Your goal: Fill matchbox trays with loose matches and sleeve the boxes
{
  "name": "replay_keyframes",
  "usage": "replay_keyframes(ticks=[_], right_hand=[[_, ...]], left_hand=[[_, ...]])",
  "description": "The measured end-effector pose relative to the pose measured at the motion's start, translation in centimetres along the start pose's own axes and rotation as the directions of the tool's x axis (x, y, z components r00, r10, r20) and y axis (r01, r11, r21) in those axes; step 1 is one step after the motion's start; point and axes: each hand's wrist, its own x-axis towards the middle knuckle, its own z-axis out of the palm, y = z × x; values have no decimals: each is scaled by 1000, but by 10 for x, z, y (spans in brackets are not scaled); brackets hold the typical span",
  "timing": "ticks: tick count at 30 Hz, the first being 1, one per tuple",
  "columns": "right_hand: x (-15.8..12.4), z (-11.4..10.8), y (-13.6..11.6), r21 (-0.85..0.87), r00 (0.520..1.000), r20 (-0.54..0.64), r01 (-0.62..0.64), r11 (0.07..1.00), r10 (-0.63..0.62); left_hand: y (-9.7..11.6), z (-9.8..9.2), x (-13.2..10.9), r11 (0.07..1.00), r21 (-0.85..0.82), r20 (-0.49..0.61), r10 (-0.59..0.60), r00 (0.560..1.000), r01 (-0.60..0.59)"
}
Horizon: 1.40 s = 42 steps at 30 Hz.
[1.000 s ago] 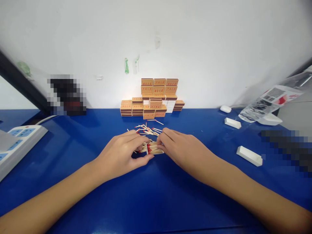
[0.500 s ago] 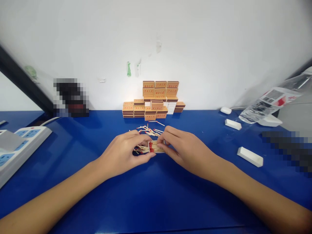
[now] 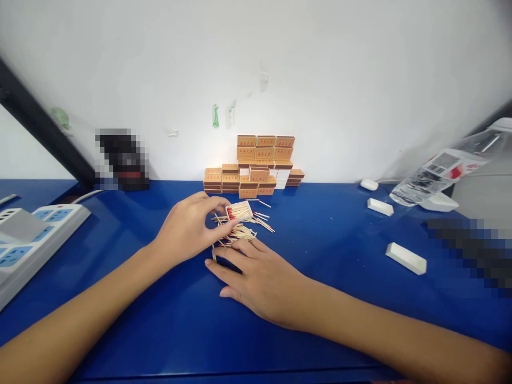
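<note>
Now pinching the full match tray (image 3: 239,211) with left hand (image 3: 188,234), farther than before; pressing spread right hand (image 3: 260,277) on loose matches (image 3: 245,232).

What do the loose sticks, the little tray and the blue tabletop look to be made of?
The matches look like pale bare wood with red tips, matte. The tray, pinched in the left hand, seems to be thin white card, judging by its slim, dull walls. The table has a smooth blue top with a soft sheen, perhaps laminate or paint; the picture cannot settle which.
</note>
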Motion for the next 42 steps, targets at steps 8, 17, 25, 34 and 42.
replay_keyframes(ticks=[8, 17, 25, 34, 42], right_hand=[[-16, -12, 18, 91, 999, -41, 23, 996, -20], [-22, -26, 37, 289, 976, 50, -219, 932, 214], [-19, -20, 29, 254, 958, 77, -287, 924, 276], [-6, -14, 21, 195, 945, 32, -326, 925, 326], [-11, -7, 28, 110, 950, 106, -306, 946, 294]], left_hand=[[0, 2, -1, 1000, 12, -24, 26, 999, -25], [3, 7, -7, 999, 12, 19, 39, 999, -39], [6, 5, -6, 996, 17, -6, 87, 996, -87], [8, 4, -6, 996, 21, 1, 92, 996, -92], [7, 7, -7, 989, 26, 34, 145, 989, -146]])
